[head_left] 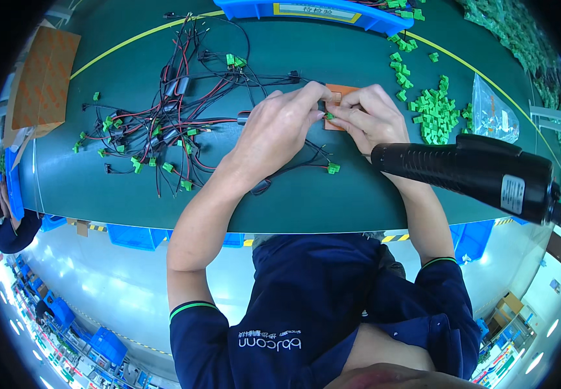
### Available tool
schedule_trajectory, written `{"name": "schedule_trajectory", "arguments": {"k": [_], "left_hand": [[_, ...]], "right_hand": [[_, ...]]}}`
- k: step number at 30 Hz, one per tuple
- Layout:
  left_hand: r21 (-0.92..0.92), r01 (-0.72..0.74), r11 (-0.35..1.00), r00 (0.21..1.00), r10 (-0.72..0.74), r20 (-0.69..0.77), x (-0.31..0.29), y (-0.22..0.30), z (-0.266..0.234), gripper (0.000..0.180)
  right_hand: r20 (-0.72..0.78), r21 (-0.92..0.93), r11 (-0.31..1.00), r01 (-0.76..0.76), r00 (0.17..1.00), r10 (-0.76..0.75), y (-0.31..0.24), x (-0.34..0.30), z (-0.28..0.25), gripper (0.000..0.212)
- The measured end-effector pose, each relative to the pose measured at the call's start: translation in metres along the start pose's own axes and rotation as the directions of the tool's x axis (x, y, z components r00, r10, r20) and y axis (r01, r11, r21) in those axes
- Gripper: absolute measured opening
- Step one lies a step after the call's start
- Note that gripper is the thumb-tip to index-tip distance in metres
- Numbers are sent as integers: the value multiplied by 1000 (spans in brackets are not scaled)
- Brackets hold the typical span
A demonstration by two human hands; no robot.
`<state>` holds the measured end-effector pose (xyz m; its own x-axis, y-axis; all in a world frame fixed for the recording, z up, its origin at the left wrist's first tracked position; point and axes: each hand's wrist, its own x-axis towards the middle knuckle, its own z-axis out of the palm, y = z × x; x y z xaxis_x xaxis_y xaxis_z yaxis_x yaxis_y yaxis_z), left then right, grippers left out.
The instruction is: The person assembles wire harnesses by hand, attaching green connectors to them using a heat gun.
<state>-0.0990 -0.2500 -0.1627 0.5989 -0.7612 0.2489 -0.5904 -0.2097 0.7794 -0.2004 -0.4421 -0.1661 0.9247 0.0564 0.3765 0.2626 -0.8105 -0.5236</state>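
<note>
My left hand [279,129] and my right hand [372,117] meet fingertip to fingertip over a small orange-brown block [334,126]. A small green connector [330,116] shows between the fingertips, pinched by my right hand. A red-and-black cable [219,121] with a dark sleeve runs into my left hand, whose fingers are bent and closed; the wire ends are hidden there. A black electric screwdriver [465,172] crosses in front of my right wrist, its tip pointing left. Whether my right hand also touches it, I cannot tell.
Tangled cables [170,117] with green connectors spread over the green table [332,207] at left. Loose green connectors [435,111] are heaped at right, beside a clear plastic bag [493,113]. A blue bin [319,18] stands at the back, a cardboard box [44,81] at far left.
</note>
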Motion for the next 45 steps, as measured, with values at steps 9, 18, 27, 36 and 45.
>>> {"name": "schedule_trajectory", "arguments": {"k": [9,18,27,36,45], "left_hand": [[24,3,1000,1000,-3,5,0,-3,1,28],[-31,65,997,996,-63,70,4,-3,1,23],[-4,62,998,998,-62,32,5,-2,5,25],[1,58,998,998,-58,23,4,-3,6,23],[41,70,997,997,-71,42,7,1,3,19]], "right_hand": [[-152,943,328,-51,812,564,-10,6,-41,70],[-321,792,597,130,920,225,-51,33,-58,42],[-382,881,369,296,906,183,-35,61,-20,19],[-380,880,375,291,906,187,-35,61,-12,20],[-321,806,569,164,928,188,-41,59,-11,13]]}}
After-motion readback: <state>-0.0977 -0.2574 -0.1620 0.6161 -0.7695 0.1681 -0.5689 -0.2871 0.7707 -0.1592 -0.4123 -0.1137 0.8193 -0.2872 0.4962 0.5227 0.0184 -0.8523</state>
